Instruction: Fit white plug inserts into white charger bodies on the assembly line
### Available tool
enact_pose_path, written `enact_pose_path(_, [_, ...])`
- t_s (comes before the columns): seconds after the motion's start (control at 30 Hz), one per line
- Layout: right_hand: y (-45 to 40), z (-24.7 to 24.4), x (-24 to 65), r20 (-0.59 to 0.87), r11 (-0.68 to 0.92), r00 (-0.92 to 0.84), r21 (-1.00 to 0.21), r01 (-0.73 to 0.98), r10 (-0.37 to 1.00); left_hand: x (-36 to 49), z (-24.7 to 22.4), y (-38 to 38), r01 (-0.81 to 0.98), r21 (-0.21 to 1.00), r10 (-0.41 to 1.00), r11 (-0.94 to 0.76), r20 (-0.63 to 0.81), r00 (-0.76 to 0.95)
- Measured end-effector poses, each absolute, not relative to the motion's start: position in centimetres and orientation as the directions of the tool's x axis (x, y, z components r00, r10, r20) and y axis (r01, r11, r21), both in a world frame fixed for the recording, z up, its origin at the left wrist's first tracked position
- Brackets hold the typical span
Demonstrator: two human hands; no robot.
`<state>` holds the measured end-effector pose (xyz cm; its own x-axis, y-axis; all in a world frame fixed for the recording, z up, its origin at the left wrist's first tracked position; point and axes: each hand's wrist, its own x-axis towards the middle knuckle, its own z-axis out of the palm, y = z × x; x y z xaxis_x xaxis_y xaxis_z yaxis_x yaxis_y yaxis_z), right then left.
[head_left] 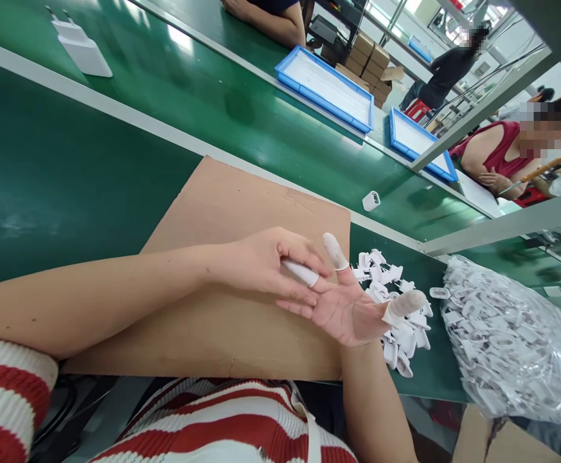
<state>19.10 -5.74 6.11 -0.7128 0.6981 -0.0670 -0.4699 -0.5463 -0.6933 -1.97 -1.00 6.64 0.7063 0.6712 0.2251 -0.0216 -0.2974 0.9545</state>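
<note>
My right hand (350, 312) is palm up with its fingers spread. White finger cots cover its thumb, index finger and another finger. My left hand (265, 260) reaches across from the left, its fingers curled around the finger cot (301, 272) on that third finger. Part of this cot is hidden by the left hand. Both hands are above a brown cardboard sheet (241, 199) on the green table. Just beyond my right hand lies a loose pile of white plastic charger parts (408, 337).
A clear bag (511, 347) of white plastic parts is at the right. A white plug charger (85, 51) and a small white charger body (371, 201) are on the green belt. Blue trays (326, 90) line the far side, where other people sit. A metal frame (492, 228) crosses the right.
</note>
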Motion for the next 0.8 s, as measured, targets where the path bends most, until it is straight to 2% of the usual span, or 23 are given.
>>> enact_pose_path(0.2, [-5.6,5.5,19.6,0.0,-0.59,-0.814,-0.689,-0.421,0.581,-2.9,6.7,-0.5,0.033,0.929,0.605,-0.369,0.213,0.768])
enact_pose_path(0.43, [-5.6,5.1,20.1,-0.016,-0.576,-0.826,-0.724,-0.38,0.564,-3.7,8.0,-0.2,0.093,0.868,0.609,-0.487,0.261,0.749])
enact_pose_path(0.5, [-5.6,5.0,19.9,-0.039,-0.572,-0.818,-0.734,-0.366,0.573,-3.7,8.3,-0.2,0.098,0.837,0.626,-0.539,0.319,0.712])
enact_pose_path(0.67, [-5.7,4.7,19.2,-0.12,-0.589,-0.797,-0.739,-0.327,0.592,-3.4,8.3,-0.3,0.056,0.752,0.685,-0.657,0.564,0.461])
enact_pose_path(0.8, [-5.7,4.5,18.9,-0.078,-0.533,-0.752,-0.753,-0.386,0.654,-3.0,7.7,-0.3,0.061,0.696,0.592,-0.715,0.557,0.583])
